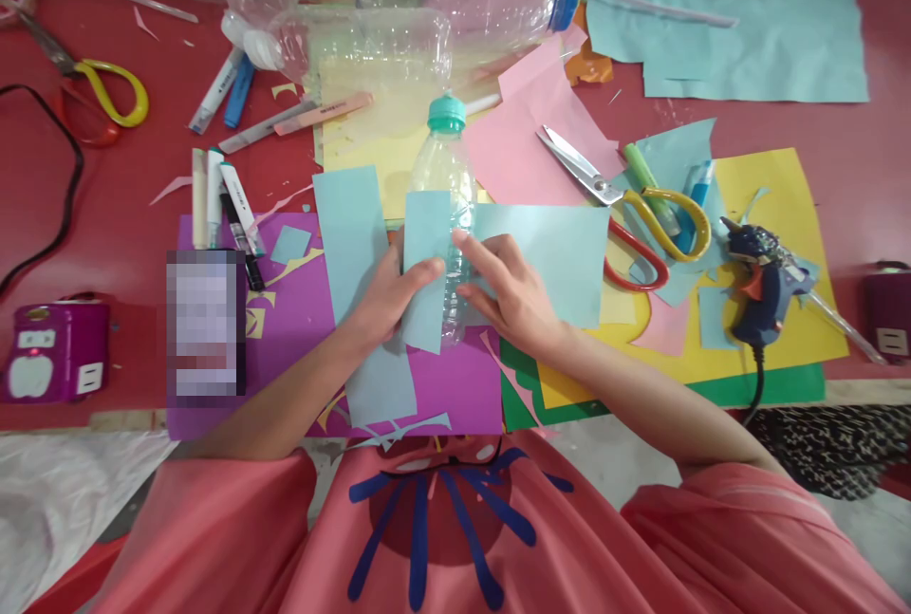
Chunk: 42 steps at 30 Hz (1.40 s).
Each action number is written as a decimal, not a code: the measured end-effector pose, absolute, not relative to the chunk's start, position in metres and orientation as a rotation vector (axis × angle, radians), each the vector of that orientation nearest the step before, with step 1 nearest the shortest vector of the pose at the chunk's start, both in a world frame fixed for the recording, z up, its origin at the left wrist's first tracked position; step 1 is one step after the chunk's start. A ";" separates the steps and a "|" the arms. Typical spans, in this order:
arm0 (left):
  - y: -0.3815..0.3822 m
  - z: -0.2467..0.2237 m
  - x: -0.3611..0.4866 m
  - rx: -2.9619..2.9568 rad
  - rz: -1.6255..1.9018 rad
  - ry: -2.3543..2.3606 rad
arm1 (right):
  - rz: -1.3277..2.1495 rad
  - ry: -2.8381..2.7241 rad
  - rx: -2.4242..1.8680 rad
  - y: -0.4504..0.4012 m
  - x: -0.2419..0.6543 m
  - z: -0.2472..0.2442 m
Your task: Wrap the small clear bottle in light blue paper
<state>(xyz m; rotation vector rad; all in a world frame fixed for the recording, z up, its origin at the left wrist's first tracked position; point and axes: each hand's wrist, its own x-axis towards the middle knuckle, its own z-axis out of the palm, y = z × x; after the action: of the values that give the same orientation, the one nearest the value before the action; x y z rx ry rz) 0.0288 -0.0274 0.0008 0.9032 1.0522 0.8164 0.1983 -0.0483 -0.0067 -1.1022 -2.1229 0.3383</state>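
A clear plastic bottle (441,163) with a green cap lies in front of me, its cap pointing away. Over its left side lies a narrow light-blue paper strip (425,239). My left hand (399,287) is closed round the bottle's left side, its thumb pressing on the strip; its other fingers are hidden beneath. With fingers apart, my right hand (509,287) touches the bottle's right side near the strip's edge. A longer blue paper piece (348,215) lies to the left, and another blue sheet (562,253) to the right under my right hand.
Scissors (598,185) and a glue gun (761,282) lie to the right on coloured sheets. Several markers (213,196) and a blurred phone (206,325) are at left. More clear bottles (377,40) lie across the back. Paper scraps are scattered about.
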 end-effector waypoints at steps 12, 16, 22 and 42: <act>-0.026 -0.002 0.026 0.864 0.848 1.050 | 0.339 -2.194 -1.073 -0.049 0.200 -0.009; -0.024 0.000 0.027 0.799 0.880 1.015 | 0.340 -2.198 -1.097 -0.047 0.202 -0.010; -0.019 0.000 0.023 0.726 0.826 0.987 | 0.457 -2.132 -1.147 -0.047 0.203 -0.008; -0.017 0.000 0.013 0.622 0.884 0.908 | 0.404 -2.237 -0.962 -0.041 0.211 -0.008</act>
<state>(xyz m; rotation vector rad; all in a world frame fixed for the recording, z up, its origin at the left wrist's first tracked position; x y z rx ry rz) 0.0131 -0.0166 0.0000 0.6220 0.9077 0.8842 0.2114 -0.0408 -0.0080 -0.9623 -2.2367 0.4044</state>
